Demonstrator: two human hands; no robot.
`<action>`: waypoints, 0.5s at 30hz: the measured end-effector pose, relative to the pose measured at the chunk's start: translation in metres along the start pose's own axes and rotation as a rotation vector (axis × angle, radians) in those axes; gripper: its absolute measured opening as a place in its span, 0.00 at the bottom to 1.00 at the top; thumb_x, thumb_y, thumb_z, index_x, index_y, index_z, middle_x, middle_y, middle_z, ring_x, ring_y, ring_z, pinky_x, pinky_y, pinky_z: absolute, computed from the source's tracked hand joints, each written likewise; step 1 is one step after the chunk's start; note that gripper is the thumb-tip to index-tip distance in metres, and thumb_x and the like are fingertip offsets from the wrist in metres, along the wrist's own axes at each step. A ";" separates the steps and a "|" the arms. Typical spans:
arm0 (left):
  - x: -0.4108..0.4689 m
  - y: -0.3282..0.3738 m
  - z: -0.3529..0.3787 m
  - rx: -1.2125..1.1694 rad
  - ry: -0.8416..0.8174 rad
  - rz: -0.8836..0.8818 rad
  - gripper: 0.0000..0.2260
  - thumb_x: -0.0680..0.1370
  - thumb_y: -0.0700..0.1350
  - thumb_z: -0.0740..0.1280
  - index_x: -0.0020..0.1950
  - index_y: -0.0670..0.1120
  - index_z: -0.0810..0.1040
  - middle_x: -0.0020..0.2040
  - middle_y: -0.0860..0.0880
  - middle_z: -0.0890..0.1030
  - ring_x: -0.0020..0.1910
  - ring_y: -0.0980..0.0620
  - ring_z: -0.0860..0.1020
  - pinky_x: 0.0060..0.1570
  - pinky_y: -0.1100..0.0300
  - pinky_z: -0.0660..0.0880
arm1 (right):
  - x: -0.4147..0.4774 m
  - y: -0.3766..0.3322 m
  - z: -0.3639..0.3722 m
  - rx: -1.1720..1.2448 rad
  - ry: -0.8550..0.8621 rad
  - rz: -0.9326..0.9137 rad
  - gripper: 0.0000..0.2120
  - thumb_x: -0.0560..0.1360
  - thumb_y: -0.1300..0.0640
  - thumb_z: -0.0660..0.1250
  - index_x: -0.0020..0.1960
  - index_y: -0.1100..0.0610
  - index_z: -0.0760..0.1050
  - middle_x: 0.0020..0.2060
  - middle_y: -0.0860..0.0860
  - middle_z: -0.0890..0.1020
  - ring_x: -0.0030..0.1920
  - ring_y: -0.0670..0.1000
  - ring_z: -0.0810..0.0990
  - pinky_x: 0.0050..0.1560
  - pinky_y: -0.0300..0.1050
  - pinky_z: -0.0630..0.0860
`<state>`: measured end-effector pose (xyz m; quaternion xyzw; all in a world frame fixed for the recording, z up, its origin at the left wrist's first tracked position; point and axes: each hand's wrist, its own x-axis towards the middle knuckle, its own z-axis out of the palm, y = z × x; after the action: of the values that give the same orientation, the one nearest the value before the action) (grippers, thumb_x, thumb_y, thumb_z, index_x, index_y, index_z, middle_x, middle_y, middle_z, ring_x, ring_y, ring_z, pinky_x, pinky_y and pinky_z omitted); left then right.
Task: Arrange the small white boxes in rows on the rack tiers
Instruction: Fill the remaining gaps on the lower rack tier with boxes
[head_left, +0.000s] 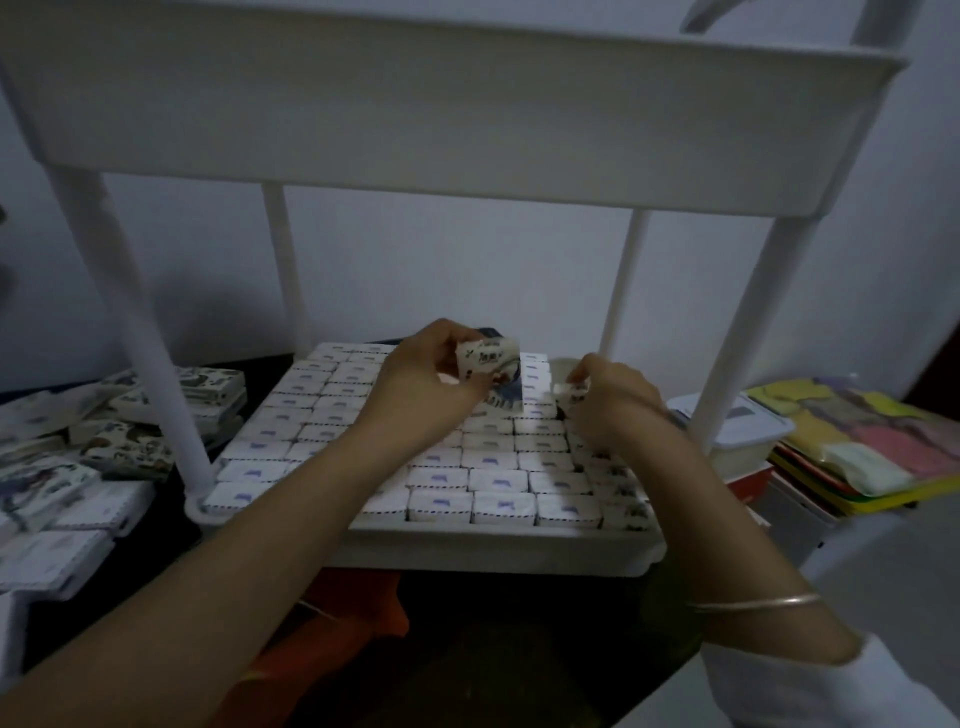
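Observation:
A white rack tier (498, 551) is packed with rows of small white boxes (498, 486) lying flat. My left hand (421, 379) reaches over the far rows and grips a small white box (488, 358) with dark print, raised above the tier. My right hand (613, 395) is at the far right of the tier and pinches another small white box (569, 392) low among the rows. A gap with something dark shows between the two hands at the back.
The upper rack tier (457, 104) hangs overhead on white posts (130, 312). Stacked printed boxes (130, 441) lie on the left. A white lidded container (737, 421) and coloured folders (872, 441) are on the right. An orange object (343, 613) sits below.

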<state>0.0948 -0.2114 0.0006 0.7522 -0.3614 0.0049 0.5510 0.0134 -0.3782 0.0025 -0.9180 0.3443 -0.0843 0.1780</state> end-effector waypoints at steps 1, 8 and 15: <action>0.011 0.001 0.004 0.026 -0.003 0.010 0.10 0.74 0.41 0.72 0.52 0.51 0.76 0.49 0.55 0.82 0.46 0.61 0.80 0.41 0.72 0.74 | 0.001 0.000 0.000 0.004 -0.005 0.013 0.16 0.76 0.64 0.59 0.63 0.54 0.70 0.59 0.56 0.75 0.55 0.56 0.74 0.51 0.47 0.72; 0.075 0.000 0.054 0.130 -0.025 0.138 0.11 0.75 0.42 0.71 0.57 0.45 0.76 0.52 0.51 0.79 0.44 0.55 0.79 0.41 0.66 0.75 | 0.002 0.006 0.023 0.057 -0.029 0.082 0.11 0.81 0.54 0.56 0.61 0.57 0.68 0.53 0.55 0.75 0.47 0.53 0.71 0.47 0.45 0.67; 0.089 -0.021 0.091 0.286 -0.267 0.291 0.11 0.73 0.43 0.72 0.53 0.50 0.75 0.47 0.50 0.81 0.41 0.53 0.80 0.43 0.55 0.79 | -0.005 0.010 0.024 -0.112 0.055 0.007 0.18 0.81 0.57 0.55 0.70 0.55 0.68 0.64 0.56 0.67 0.64 0.56 0.66 0.61 0.48 0.66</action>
<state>0.1368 -0.3320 -0.0164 0.7565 -0.5311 0.0359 0.3800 0.0103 -0.3759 -0.0242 -0.9226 0.3563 -0.0896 0.1173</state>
